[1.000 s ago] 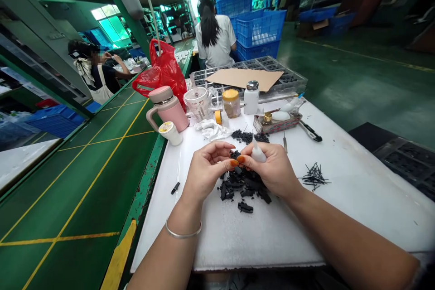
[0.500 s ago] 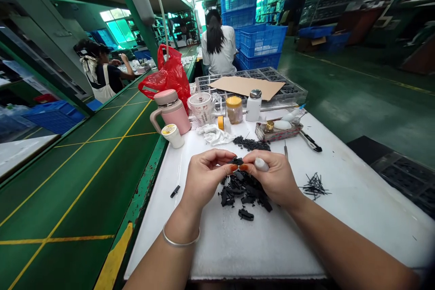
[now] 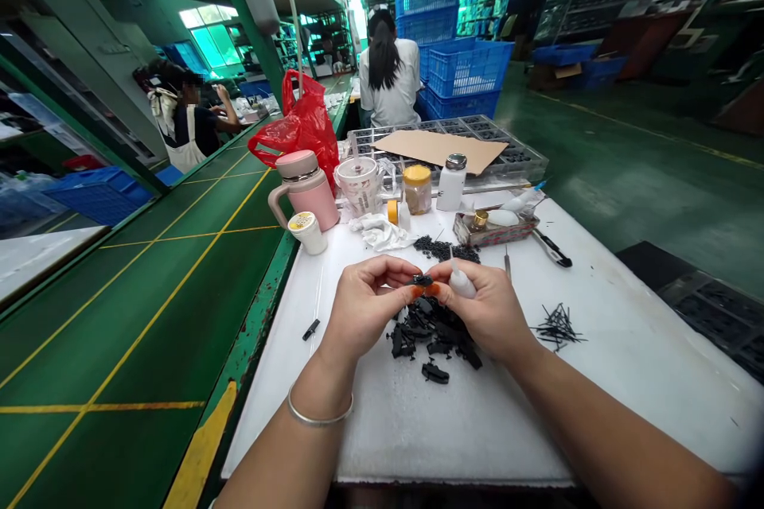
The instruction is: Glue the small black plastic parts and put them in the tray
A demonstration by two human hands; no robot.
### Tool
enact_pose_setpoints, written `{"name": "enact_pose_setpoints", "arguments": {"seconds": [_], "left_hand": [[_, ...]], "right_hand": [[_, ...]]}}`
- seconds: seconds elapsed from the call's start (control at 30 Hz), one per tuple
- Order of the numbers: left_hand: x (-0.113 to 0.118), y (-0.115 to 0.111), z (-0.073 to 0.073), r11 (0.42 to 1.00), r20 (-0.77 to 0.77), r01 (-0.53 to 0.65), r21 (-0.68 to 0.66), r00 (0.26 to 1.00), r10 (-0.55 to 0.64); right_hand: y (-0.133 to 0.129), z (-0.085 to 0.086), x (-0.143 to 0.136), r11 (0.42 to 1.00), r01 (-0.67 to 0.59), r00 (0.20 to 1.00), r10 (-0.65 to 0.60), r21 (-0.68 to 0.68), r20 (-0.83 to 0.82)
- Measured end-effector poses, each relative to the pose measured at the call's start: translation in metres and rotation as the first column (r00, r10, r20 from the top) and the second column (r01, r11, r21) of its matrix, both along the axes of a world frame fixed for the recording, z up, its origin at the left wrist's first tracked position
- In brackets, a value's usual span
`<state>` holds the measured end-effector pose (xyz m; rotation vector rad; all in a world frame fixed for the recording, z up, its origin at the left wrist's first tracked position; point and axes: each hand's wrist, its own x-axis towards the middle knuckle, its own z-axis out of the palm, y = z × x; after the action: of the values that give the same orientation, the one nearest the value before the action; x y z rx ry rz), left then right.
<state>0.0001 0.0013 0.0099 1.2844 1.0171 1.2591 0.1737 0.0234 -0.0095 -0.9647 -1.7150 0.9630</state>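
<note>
My left hand (image 3: pixel 365 304) pinches a small black part (image 3: pixel 420 280) between thumb and fingertips. The thumb and fingers of my right hand (image 3: pixel 486 304) close on the same part from the other side. A small white bottle (image 3: pixel 461 281) with a thin tip rests in my right hand, its tip upward. Under both hands lies a heap of black parts (image 3: pixel 438 328), with one black piece (image 3: pixel 435 373) in front of it. Behind the hands are many tiny black rings (image 3: pixel 446 249). Thin black sticks (image 3: pixel 559 324) lie to the right.
Along the back of the white table (image 3: pixel 602 390) stand a pink mug (image 3: pixel 313 195), a lidded cup, a jar and a white bottle. A small tray (image 3: pixel 495 229) and a knife (image 3: pixel 552 248) are at right. Two people sit farther off. A green belt (image 3: pixel 137 310) runs at left.
The white bottle in my right hand has tilted, so its thin tip now shows pointing up. Both hands still hold the black part. The whole view has shifted slightly.
</note>
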Motion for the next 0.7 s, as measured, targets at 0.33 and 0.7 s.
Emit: {"name": "enact_pose_setpoints", "arguments": {"seconds": [0.33, 0.7], "left_hand": [[0.0000, -0.0008, -0.0006, 1.000, -0.016, -0.014, -0.003, 1.000, 0.014], [0.0012, 0.0013, -0.0031, 0.999, -0.068, -0.024, 0.041, 0.997, 0.027]], "right_hand": [[-0.0004, -0.0003, -0.0009, 0.996, -0.037, 0.998, 0.032, -0.079, -0.059], [-0.0029, 0.0032, -0.0010, 0.987, -0.089, 0.991, 0.073, -0.134, -0.116]]}}
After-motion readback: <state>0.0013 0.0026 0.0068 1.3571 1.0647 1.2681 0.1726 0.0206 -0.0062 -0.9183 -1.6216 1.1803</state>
